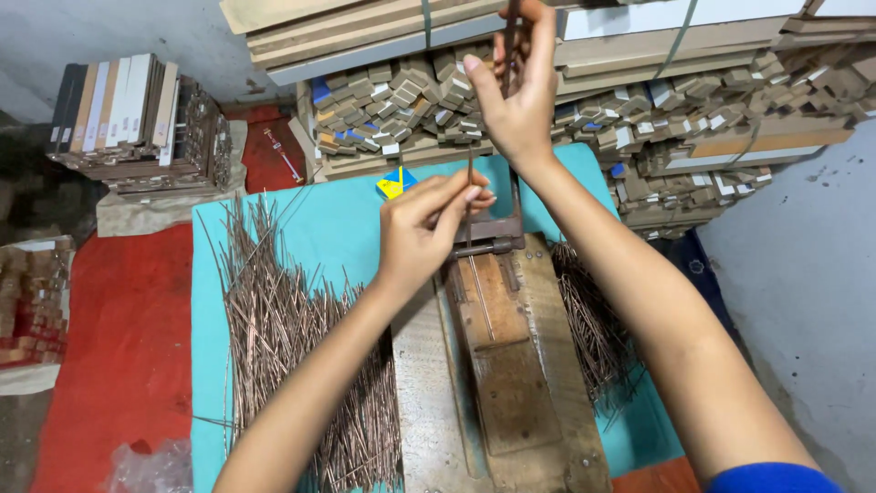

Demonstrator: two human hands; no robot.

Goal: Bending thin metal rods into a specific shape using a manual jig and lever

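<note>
Left hand (424, 228) pinches rod (470, 178) upright at jig (497, 242); right hand (520, 91) closed on lever (509, 46). Step: feeding rod; next calls for exact seating.

Teal table (319, 228), metal rods (283, 338), wooden jig (520, 383)

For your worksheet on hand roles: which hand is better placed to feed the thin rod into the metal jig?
Probably the left hand: it pinches the rod directly above the jig. The right hand is raised higher, gripping the lever, away from the rod.
</note>
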